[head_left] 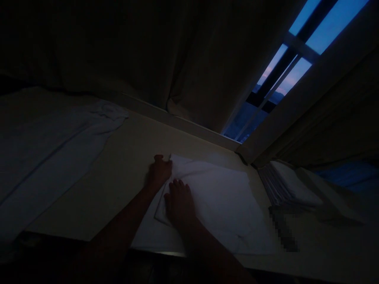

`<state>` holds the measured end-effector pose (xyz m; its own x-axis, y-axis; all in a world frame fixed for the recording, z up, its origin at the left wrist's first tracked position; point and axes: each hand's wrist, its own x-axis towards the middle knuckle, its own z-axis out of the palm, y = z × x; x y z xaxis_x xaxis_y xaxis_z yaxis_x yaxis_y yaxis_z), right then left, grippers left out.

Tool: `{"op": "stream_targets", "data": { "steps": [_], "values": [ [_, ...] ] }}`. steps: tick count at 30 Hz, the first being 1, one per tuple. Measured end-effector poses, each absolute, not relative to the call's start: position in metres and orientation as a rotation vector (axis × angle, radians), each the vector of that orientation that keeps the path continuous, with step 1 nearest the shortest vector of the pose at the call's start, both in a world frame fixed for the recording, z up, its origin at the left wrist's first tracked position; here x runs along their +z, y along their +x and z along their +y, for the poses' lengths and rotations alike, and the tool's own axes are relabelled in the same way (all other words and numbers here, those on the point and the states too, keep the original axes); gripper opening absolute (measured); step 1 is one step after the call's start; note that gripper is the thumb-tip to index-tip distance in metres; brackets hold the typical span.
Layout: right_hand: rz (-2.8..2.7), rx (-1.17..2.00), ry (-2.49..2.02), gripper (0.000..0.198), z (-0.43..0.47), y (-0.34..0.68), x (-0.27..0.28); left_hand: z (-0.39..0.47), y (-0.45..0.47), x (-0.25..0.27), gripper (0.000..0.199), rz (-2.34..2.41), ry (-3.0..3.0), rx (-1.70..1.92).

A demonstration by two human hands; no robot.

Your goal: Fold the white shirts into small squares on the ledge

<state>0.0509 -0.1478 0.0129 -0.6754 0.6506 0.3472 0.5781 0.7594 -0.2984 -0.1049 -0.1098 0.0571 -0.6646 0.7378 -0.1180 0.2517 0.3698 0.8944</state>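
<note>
A white cloth (219, 193), partly folded over itself, lies on the pale tabletop in front of me. At its upper left corner, my left hand (161, 170) is closed, with the cloth's edge seemingly between its fingers; the dim light blurs the detail. My right hand (180, 201) rests palm down on the cloth near the left fold, fingers stretched out. Small wrinkles show in the cloth near its lower right part.
On the left a larger white cloth (59, 146) is spread over the table (124, 157). A stack of folded white cloths (284, 185) stands at the right, beside a pixelated dark object (282, 230). Dark curtains (192, 59) and a window (275, 79) are behind the table.
</note>
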Motion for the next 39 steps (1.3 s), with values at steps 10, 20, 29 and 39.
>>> {"op": "stream_targets", "data": {
  "steps": [10,20,29,39],
  "values": [
    [-2.455,0.317,-0.887,0.048,-0.087,0.042,0.046,-0.196,-0.046,0.027,0.058,2.226,2.228,0.686],
    [-2.916,0.262,-0.941,0.068,-0.042,-0.025,0.035,-0.21,-0.022,-0.004,0.088,2.385,1.953,0.696],
    [-2.833,0.191,-0.978,0.069,-0.035,-0.028,0.026,-0.213,-0.019,0.001,0.086,2.512,1.864,0.597],
    [-2.805,0.171,-0.98,0.063,-0.032,0.025,0.061,-0.212,-0.047,0.009,0.077,2.42,1.892,0.542]
  ]
}}
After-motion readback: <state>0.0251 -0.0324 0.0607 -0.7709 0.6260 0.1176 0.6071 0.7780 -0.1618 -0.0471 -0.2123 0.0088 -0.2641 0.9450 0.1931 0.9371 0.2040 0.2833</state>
